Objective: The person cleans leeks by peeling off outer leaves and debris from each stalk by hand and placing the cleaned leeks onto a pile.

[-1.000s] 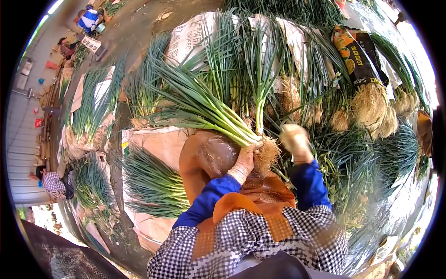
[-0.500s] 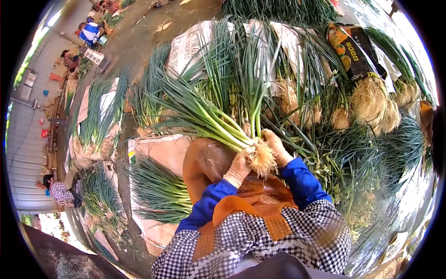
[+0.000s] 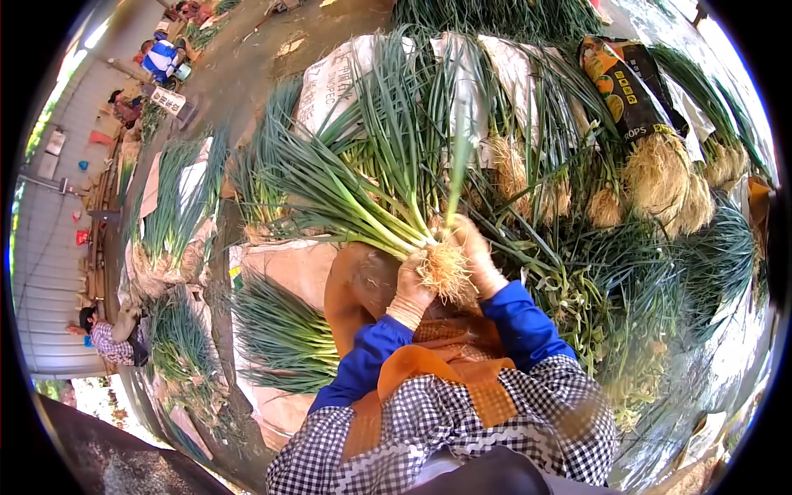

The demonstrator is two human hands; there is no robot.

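Note:
A bunch of green onions [image 3: 363, 206] lies across my lap, its leaves fanned to the upper left and its pale roots [image 3: 445, 271] between my hands. My left hand [image 3: 412, 285] is closed round the base of the bunch, on the left of the roots. On their right, my right hand [image 3: 472, 247] is closed at the base of a separate stalk [image 3: 455, 186], which stands upright and is blurred. The fingertips of both hands are partly hidden by the roots and stems.
Rows of onions [image 3: 396, 124] lie ahead over pale sacks [image 3: 326, 91]. A black printed bag [image 3: 627, 91] is at the upper right. Trimmed onions [image 3: 285, 338] rest on a sack at my left. Seated people [image 3: 115, 338] [image 3: 161, 58] are at the far left.
My right hand has come in from the right to the base of the bunch. The roots and my left hand have shifted slightly left and down. The upright stalk is now blurred.

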